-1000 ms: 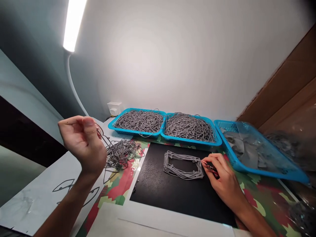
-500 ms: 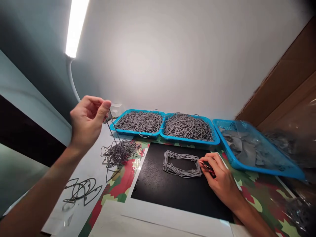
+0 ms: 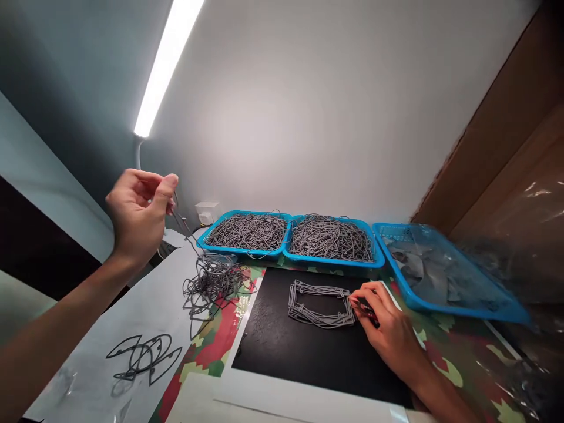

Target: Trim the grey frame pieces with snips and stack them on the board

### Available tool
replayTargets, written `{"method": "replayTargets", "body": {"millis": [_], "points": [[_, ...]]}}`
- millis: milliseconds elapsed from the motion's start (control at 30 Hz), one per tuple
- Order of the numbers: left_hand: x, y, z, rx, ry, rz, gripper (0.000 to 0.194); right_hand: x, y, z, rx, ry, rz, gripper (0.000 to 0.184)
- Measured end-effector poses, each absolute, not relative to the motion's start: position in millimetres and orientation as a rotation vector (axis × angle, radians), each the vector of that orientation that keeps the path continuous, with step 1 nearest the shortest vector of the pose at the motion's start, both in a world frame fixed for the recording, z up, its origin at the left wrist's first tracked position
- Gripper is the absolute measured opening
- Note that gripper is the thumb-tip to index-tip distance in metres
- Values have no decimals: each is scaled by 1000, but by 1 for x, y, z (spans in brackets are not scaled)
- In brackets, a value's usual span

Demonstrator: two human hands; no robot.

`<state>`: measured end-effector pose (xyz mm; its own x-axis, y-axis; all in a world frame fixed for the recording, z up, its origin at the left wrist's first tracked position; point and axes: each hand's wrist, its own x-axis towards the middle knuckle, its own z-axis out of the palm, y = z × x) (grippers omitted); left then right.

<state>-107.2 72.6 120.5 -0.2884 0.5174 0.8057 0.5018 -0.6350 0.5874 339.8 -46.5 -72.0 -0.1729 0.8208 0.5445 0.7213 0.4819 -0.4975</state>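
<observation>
Lifting: left hand [image 3: 138, 214] is raised well above the counter [image 3: 150, 299], thumb and forefinger pinched shut on a thin grey wire piece [image 3: 183, 226] that trails down toward the loose tangle [image 3: 214, 282] below.
Right hand: right hand [image 3: 381, 320] rests on the black mat [image 3: 308, 346], fingers closed around a small dark tool with red on it [image 3: 368, 308], its tip touching the right end of the stacked grey frames [image 3: 319, 302].
Frames: a neat rectangular pile lying flat on the mat, just in front of the two full trays.
Trays: three blue trays in a row against the wall; the left tray [image 3: 244, 232] and middle tray [image 3: 330, 238] are heaped with grey wire pieces, the right tray [image 3: 445, 273] holds flat grey scraps.
Off to the side: a few dark outlined pieces [image 3: 143, 355] lie apart on the pale sheet at the near left.
Doing it well: I judge a slow, straight pull upward best, so that one piece slips free without dragging the tangle; keep the right hand steady on the stack.
Writing: no brand, label or text can be read anywhere.
</observation>
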Motion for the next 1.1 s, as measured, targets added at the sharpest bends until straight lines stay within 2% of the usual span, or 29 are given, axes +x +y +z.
{"method": "replayTargets", "body": {"millis": [167, 267, 433, 533, 600, 733, 800, 867, 967, 1100], "points": [[-90, 29, 100, 2015, 1282, 1671, 25, 334, -56, -64, -1265, -1874, 292, 22], [-75, -9, 77, 2008, 1258, 1386, 23, 317, -69, -55, -1193, -1914, 521, 32], [-69, -66, 45, 2098, 1002, 662, 15, 262, -90, -45, -992, -2039, 999, 46], [-88, -78, 31, 2232, 911, 483, 29, 230, -96, -49, -889, -2104, 1122, 50], [-108, -74, 21, 2342, 1002, 529, 38, 213, -99, -55, -875, -2229, 941, 46], [-143, -48, -5, 2517, 1163, 574, 49, 180, -103, -73, -904, -2387, 226, 36], [-150, -35, -20, 2590, 1139, 540, 48, 163, -107, -86, -900, -2388, 8, 37], [-152, -26, -33, 2622, 1099, 521, 39, 149, -112, -100, -906, -2363, -150, 31], [-153, -19, -44, 2582, 1104, 552, 30, 141, -120, -112, -918, -2362, -222, 24], [-158, -17, -49, 2513, 1127, 606, 27, 150, -124, -106, -996, -2307, -161, 28]]}}
